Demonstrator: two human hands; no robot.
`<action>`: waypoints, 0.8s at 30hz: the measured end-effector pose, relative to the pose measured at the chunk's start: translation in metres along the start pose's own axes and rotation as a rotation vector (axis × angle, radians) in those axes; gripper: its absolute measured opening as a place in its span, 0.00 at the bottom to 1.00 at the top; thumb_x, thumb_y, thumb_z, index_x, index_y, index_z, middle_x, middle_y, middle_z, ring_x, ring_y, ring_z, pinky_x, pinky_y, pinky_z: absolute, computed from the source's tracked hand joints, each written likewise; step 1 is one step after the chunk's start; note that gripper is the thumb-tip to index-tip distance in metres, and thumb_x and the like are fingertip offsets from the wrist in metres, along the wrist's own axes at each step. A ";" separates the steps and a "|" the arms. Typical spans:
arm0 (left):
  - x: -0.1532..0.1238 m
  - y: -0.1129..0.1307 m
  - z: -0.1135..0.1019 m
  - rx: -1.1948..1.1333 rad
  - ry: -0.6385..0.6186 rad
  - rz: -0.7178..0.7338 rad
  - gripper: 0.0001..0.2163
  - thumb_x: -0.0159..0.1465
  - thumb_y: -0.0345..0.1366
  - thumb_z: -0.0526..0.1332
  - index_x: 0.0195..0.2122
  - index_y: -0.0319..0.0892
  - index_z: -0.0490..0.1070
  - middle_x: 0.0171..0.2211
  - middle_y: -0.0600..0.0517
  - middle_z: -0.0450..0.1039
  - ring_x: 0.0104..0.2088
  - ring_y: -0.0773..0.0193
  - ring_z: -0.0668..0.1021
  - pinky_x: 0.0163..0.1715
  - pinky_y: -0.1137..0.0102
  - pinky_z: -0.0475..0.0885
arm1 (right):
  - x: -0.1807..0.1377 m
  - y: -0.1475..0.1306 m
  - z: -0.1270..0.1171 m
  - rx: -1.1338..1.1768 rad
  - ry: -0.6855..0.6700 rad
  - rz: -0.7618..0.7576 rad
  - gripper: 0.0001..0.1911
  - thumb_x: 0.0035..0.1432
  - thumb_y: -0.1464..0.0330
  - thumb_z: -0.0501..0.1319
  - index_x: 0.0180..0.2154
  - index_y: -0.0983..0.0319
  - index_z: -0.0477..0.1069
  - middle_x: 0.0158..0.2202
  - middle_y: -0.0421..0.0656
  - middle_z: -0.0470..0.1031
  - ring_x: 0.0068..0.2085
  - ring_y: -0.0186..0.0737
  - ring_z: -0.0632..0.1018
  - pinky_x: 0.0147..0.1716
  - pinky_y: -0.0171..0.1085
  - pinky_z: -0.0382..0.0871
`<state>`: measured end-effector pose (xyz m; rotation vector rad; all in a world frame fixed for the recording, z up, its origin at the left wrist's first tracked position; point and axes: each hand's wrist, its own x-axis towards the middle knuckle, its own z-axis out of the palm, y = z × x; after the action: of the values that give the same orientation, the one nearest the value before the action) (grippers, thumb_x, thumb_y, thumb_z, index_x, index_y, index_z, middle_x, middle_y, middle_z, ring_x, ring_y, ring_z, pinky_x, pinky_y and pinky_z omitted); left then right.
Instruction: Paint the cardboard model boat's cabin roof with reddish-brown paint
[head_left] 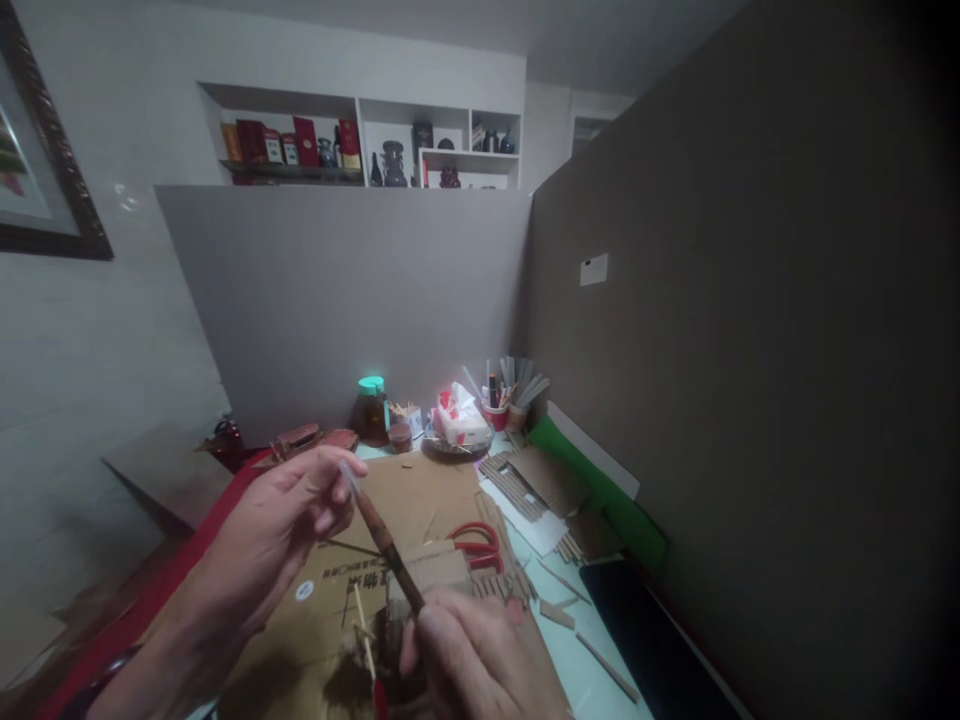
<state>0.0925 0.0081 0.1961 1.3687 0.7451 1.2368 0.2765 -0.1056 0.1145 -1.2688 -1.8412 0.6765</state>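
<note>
My left hand [281, 525] pinches the upper, pale end of a thin brown stick [382, 540] between thumb and fingers. My right hand [469, 655] grips the lower end of the same stick near the bottom of the view. The stick slants from upper left to lower right above a flat sheet of brown cardboard [420, 490]. Under my right hand sits a small cardboard model [431, 570] with thin wooden skewers [364, 620] poking from it; its lower part is hidden by my hand.
Red-handled scissors [480, 545] lie on the cardboard. Corrugated strips [510, 485] and offcuts spread to the right beside a green sheet [600, 490]. At the back stand a green-lidded jar [371, 408], a tissue pack [461, 418] and a cup of tools [499, 400]. Grey partitions enclose the desk.
</note>
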 end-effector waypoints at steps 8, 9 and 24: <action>-0.003 -0.002 -0.021 0.230 -0.085 -0.013 0.21 0.57 0.60 0.72 0.32 0.45 0.77 0.20 0.56 0.64 0.21 0.72 0.62 0.21 0.78 0.55 | 0.003 -0.004 0.000 0.096 -0.019 0.105 0.24 0.78 0.61 0.48 0.33 0.56 0.77 0.29 0.37 0.77 0.31 0.34 0.74 0.34 0.32 0.63; -0.004 -0.002 -0.024 0.247 -0.099 -0.015 0.21 0.58 0.60 0.72 0.32 0.45 0.77 0.20 0.56 0.64 0.21 0.72 0.61 0.21 0.78 0.55 | 0.002 -0.005 0.001 0.106 -0.011 0.112 0.23 0.77 0.62 0.48 0.33 0.56 0.77 0.28 0.37 0.76 0.31 0.34 0.74 0.33 0.32 0.63; 0.004 0.031 -0.030 0.201 0.090 0.077 0.13 0.59 0.49 0.73 0.29 0.45 0.78 0.18 0.56 0.61 0.19 0.73 0.60 0.17 0.77 0.54 | 0.003 -0.015 -0.030 0.315 -0.103 -0.003 0.26 0.75 0.52 0.50 0.33 0.61 0.73 0.24 0.37 0.65 0.25 0.33 0.66 0.30 0.33 0.61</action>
<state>0.0593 0.0139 0.2222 1.5248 0.9068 1.3189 0.2928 -0.1081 0.1433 -1.0407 -1.7334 1.0025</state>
